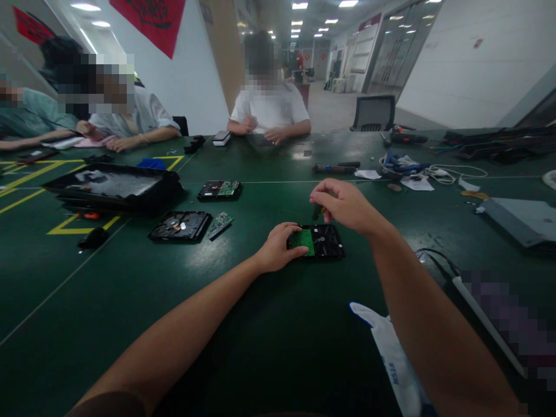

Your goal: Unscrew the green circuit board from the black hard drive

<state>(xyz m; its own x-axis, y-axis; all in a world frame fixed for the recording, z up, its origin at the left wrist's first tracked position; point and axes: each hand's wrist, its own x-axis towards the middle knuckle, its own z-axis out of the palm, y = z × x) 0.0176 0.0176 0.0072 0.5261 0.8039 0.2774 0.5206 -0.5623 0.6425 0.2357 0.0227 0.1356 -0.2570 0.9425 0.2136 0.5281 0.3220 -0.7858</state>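
Note:
A black hard drive with a green circuit board (329, 241) lies flat on the dark green table (260, 313). My left hand (278, 248) grips its left end, thumb on the near edge and fingers on the far edge. Above the drive's far edge, my right hand (343, 204) is closed around a small screwdriver (318, 213), its shaft pointing down. Where the tip meets the drive is too small to tell. To the left lie an opened drive (181, 226), a loose circuit board (220, 225) and another drive (219, 189).
Black trays (117, 185) are stacked at the left. A white glove (393, 353) lies beneath my right forearm. Cables (403, 165), a dark tool (336, 168) and a grey metal case (521, 220) are at the right. Several people sit across the table.

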